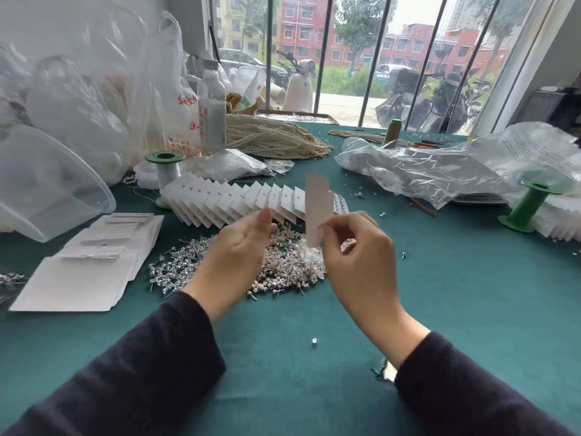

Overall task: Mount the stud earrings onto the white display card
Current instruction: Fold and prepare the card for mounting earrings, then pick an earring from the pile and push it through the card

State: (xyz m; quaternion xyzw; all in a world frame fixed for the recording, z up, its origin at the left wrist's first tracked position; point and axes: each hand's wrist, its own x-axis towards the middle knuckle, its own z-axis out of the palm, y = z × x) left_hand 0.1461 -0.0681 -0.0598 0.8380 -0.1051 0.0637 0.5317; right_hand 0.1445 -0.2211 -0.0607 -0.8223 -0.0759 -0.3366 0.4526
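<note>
We look down at a green cloth surface from head height, with both hands raised above a heap of stud earrings.

The right hand pinches the lower end of a narrow white display card between thumb and fingertips. The card stands upright in the air, its top end free. We cannot make out any studs fixed to it.

The left hand is just beside the card but apart from it. Its fingers are drawn together and point upward, and it is blurred. We cannot tell whether it holds a stud.

The heap lies directly beneath the hands, pinkish studs in the middle and silver ones spreading left. Behind it, a long row of white cards leans like a fanned deck. A pile of flat white cards lies to the left. One stray stud sits alone on the cloth near us.

We judge the main risks to be these:
- The card is held only at one end, so pushing a post through near the free top could bend or crease it.
- A stud is tiny, so a loose pinch could drop it back into the heap or onto the cloth.
- The card's holes are too small for us to see, so a post could miss one and scar the card.
</note>
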